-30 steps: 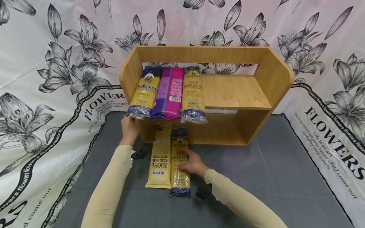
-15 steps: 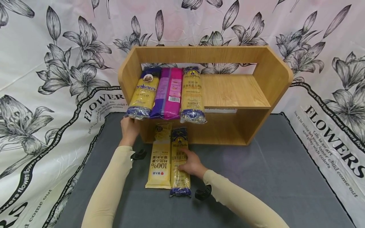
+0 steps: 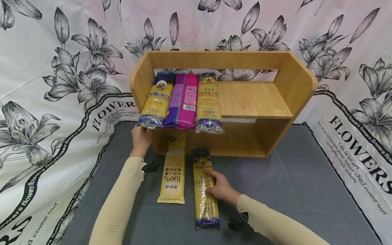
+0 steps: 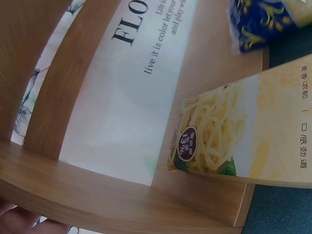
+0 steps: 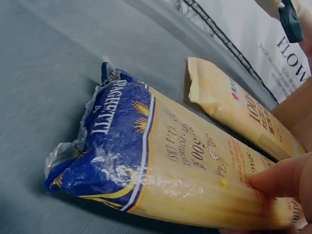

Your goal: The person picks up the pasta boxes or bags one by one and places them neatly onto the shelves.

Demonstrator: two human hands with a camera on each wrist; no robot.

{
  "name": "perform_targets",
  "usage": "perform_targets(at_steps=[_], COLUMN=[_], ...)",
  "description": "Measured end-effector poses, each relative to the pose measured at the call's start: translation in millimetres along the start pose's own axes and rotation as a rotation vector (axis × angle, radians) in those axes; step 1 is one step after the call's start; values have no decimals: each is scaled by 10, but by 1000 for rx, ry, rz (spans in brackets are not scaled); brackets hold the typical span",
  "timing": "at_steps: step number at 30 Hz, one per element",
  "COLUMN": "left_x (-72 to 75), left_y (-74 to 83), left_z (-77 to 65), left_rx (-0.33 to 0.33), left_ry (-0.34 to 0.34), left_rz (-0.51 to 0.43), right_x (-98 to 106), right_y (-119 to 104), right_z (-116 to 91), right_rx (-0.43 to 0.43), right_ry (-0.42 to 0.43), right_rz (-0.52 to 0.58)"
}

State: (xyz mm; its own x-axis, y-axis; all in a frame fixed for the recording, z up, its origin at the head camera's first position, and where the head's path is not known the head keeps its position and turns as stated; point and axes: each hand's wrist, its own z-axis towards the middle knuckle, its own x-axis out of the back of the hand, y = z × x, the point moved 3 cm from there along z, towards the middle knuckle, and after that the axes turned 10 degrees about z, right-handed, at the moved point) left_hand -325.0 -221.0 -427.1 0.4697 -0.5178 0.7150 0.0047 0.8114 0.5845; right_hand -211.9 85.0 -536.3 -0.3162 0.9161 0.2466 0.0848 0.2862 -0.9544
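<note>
My right hand (image 3: pixel 223 187) holds a yellow pack of spaghetti (image 3: pixel 202 204) with blue ends by its right side, thumb and fingers across its width. In the right wrist view the blue end of this spaghetti pack (image 5: pixel 117 141) points away from the thumb. To its left lies a pale yellow pasta pack (image 3: pixel 173 180), its far end inside the shelf's lower level. My left hand (image 3: pixel 141 140) grips the left side of the wooden shelf (image 3: pixel 269 136); the left wrist view shows only a few fingers (image 4: pixel 29 223) beyond the board's edge.
On the upper level lie a yellow and dark blue pasta pack (image 3: pixel 157 98), a pink and purple pack (image 3: pixel 183 98) and another yellow spaghetti pack (image 3: pixel 209 102), their near ends overhanging the board. Grey cloth (image 3: pixel 291 197) covers the table. Flower-printed fabric (image 3: pixel 92 51) hangs behind.
My right hand has drawn the spaghetti pack toward me and to the right, out of the lower level and apart from the pale yellow pack. My left hand stays at the shelf's side.
</note>
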Motion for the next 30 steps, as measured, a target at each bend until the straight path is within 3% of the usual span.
perform_targets(at_steps=[16, 22, 30], left_x=[14, 24, 12], left_y=[25, 32, 24], left_z=[-14, -14, -16], left_rx=[8, 6, 16], left_ry=[-1, -5, -12], left_rz=[-3, -6, -10], right_x=[737, 1052, 1417], right_y=[134, -13, -393], right_z=[-655, -869, -1060], right_rx=[-24, 4, 63], right_ry=[-138, -167, -228], right_rz=[150, 260, 394])
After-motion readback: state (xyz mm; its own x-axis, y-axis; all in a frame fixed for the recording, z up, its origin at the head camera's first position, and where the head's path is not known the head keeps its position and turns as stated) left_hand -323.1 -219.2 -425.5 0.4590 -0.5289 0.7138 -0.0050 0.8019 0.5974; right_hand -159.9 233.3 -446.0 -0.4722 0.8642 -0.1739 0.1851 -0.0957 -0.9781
